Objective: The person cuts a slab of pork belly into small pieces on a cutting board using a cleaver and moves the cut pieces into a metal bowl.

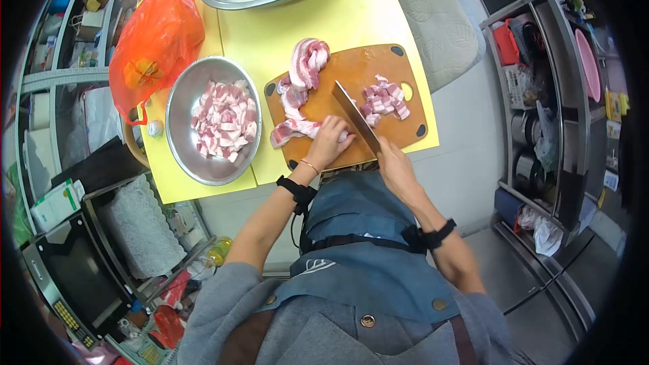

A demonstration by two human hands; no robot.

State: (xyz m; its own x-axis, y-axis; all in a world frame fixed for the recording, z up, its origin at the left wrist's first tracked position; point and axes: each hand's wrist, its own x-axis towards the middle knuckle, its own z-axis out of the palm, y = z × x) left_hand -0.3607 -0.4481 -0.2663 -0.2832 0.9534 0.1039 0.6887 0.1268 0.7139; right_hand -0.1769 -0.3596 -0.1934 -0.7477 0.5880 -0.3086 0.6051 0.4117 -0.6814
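A long strip of raw meat [293, 98] lies bent across the left half of a brown cutting board [345, 59]. My left hand [330, 140] presses on the strip's near end with its fingers closed. In my right hand [395, 167] is the handle of a cleaver [357, 118]. Its blade stands on the board just right of my left fingertips. Cut cubes of meat [385, 99] lie on the board to the right of the blade. Left of the board, a metal bowl [177, 136] holds many more meat pieces [223, 118].
The yellow table [253, 34] carries a large basin [270, 5] of whitish contents at the back and a red plastic bag [169, 27] at the left. A cushioned seat [433, 23] stands right of the table. Shelves [541, 61] line both sides.
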